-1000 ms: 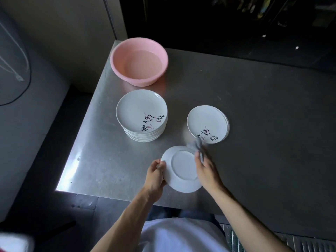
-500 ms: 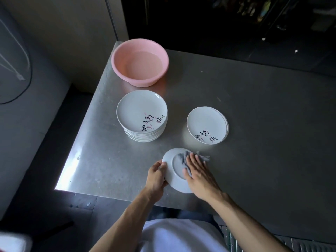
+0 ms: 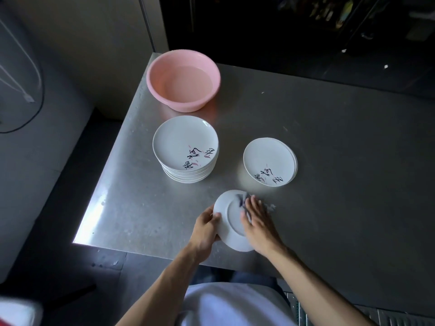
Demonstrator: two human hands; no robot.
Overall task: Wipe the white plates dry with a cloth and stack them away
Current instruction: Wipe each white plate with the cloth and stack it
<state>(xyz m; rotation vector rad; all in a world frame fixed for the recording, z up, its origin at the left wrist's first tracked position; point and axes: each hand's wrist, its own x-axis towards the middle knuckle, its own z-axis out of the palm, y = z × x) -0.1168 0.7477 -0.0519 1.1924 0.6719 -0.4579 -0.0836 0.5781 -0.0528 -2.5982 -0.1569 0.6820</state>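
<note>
- Left hand [image 3: 206,228] grips the left rim of a white round plate [image 3: 228,220], fingers curled round the edge.
- Plate is underside up, tilted, over the near edge of the grey steel table [image 3: 329,161].
- Right hand [image 3: 259,222] is flat, with straight fingers pressing a crumpled grey cloth [image 3: 241,199] onto the plate.
- Tall stack of white plates [image 3: 186,147] sits near the pink plastic basin [image 3: 183,80].
- Short stack of white plates [image 3: 269,160] is to its right.
</note>
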